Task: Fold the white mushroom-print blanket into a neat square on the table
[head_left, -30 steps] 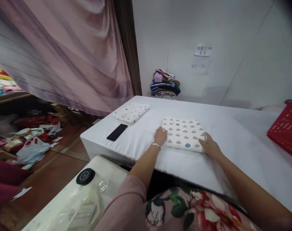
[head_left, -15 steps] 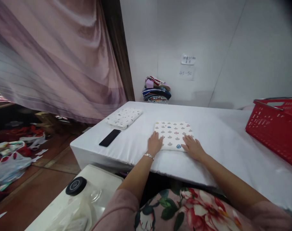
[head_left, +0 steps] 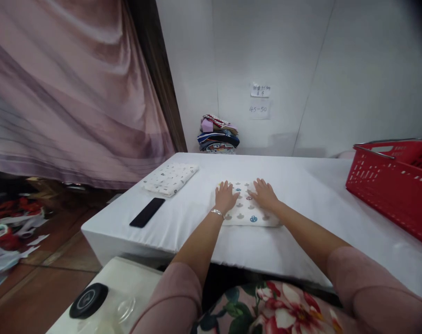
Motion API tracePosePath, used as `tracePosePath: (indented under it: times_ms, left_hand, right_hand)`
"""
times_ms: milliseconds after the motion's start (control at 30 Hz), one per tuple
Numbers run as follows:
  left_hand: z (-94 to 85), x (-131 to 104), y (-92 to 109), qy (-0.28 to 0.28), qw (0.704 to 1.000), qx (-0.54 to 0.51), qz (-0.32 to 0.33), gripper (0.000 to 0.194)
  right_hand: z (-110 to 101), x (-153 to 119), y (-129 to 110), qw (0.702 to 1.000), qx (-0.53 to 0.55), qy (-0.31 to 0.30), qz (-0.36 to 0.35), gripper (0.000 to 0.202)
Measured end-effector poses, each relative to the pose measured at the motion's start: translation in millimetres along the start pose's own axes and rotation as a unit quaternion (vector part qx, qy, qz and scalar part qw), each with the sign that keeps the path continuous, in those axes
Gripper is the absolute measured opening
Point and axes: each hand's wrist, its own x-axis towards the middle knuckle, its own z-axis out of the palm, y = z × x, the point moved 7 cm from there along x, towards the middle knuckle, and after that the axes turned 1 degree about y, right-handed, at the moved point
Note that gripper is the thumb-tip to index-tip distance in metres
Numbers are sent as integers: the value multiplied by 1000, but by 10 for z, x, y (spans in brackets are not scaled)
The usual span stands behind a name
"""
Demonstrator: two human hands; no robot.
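Observation:
A folded white cloth with grey, blue and red printed motifs lies flat on the white-covered table in front of me. My left hand rests on its left side, palm down with the fingers stretched forward. On the upper right part lies my right hand, also flat, its fingers apart and its thumb pointing inward. Both hands touch the cloth without gripping it, and they cover parts of its print. Another folded white cloth, with small dark prints, lies farther left.
A black phone lies near the table's left front edge. The red basket stands at the right. Behind the table, folded fabrics are stacked by the wall. A white surface with a round black object is at lower left.
Both hands have slid forward over the cloth toward its far edge, the right one also inward. The view has shifted slightly, and the cloth stays on the table.

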Motion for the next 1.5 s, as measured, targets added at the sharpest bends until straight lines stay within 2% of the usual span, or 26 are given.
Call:
tracePosePath:
  times_ms: [133, 267, 400, 533, 600, 667, 733, 800, 867, 967, 1067, 1200, 1333, 1500]
  left_hand:
    - [236, 44, -175, -32, 999, 5, -38, 60]
    - [278, 21, -211, -31, 999, 4, -35, 60]
    - [193, 184, -170, -36, 998, 7, -45, 52]
    - [34, 531, -186, 40, 999, -2, -37, 42]
    - [56, 672, -279, 43, 997, -30, -57, 37]
    - [139, 752, -391, 24, 994, -53, -89, 37]
    - [199, 773, -468, 26, 992, -65, -109, 40]
    - [209, 757, -509, 54, 988, -80, -122, 44]
    - [204, 732, -540, 78, 982, -107, -135, 45]
    - [222, 737, -606, 71, 974, -146, -160, 41]
    - [242, 811, -701, 47, 967, -166, -185, 37]
    - [264, 924, -784, 33, 960, -177, -213, 38]
    - [262, 922, -772, 69, 956, -179, -224, 25]
    - [287, 853, -823, 109, 942, -192, -255, 20]
  right_hand:
    - [307, 180, 288, 996, 32, -46, 69, 63]
    - [453, 149, 417, 993, 56, -48, 88, 63]
    - [463, 135, 397, 993, 59, -43, 93, 64]
    - [474, 127, 400, 992, 66, -35, 98, 62]
    - [460, 139, 428, 991, 83, -27, 97, 60]
    - [411, 198, 479, 987, 125, -13, 98, 55]
    - [324, 312, 581, 977, 171, 20, 124, 52]
    - [254, 455, 708, 966, 191, 48, 170, 53]
    - [257, 587, 800, 959, 179, 42, 217, 52]
    - [350, 697, 828, 954, 159, 8, 254, 46]
    - [422, 690, 816, 952, 152, 8, 267, 42]
    - [420, 646, 834, 947, 166, 57, 270, 36]
    - [397, 635, 862, 938, 197, 93, 268, 28]
    - [406, 603, 917, 917, 230, 107, 308, 22]
